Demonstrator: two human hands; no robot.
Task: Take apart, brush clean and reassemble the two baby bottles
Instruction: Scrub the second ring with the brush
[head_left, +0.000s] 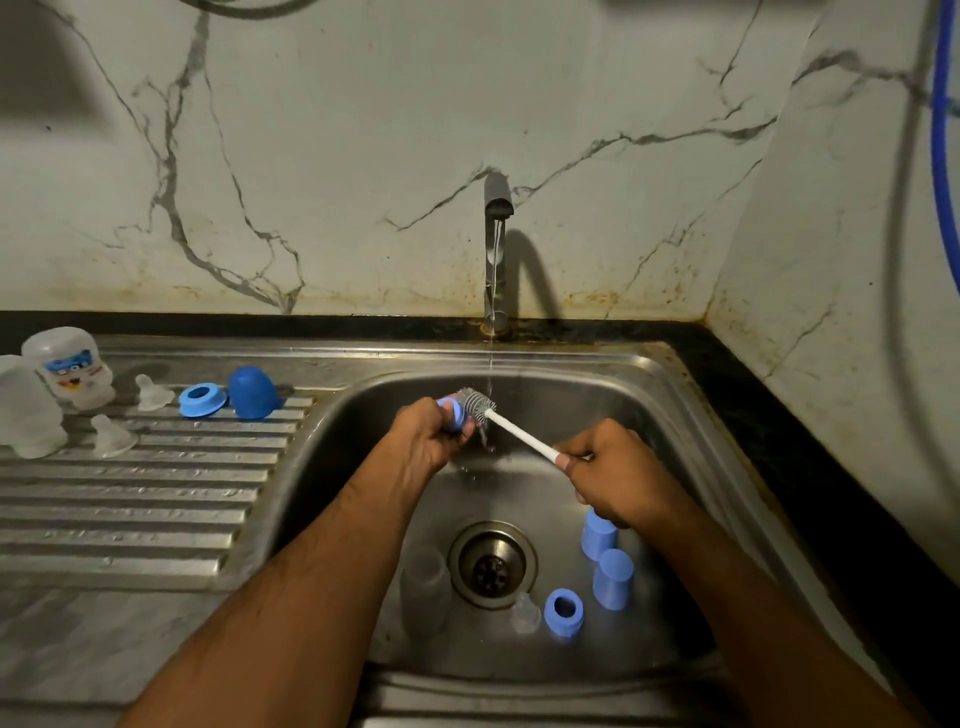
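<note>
Sink basin, lower centre: held unwashed parts near the drain: a blue collar ring, a clear teat just beside it, two pale blue caps at right, and what looked like a clear bottle lying left of the drain; likely dropped there to await brushing.

Right hand, centre right: curled round the end of the white brush handle, angled up-left so the bristles reached the part under the water.

Left hand, centre: closed round a blue ring, opening turned toward the grey brush head, which touched it; probably held there to scrub and rinse at once.

Water stream, centre: thin, fell just beside the brush head.

Step, as judged: brushing stage, mid-task; reassembly not begun.

Drainboard, left: ridged steel, wet; carried parts that seemed finished, set apart to drain.

Upper left of drainboard: two upturned clear bottles, one printed; two clear teats; a blue ring on the rack; a dark blue dome cap.

Tap, upper centre: dark metal, mounted at the rear rim.

Counter edge: black stone, rust-stained round the tap base.

Wall, top: white marble-look panels, grey veins, brown spatter low down.

Far right: blue hose hung down the corner.
</note>
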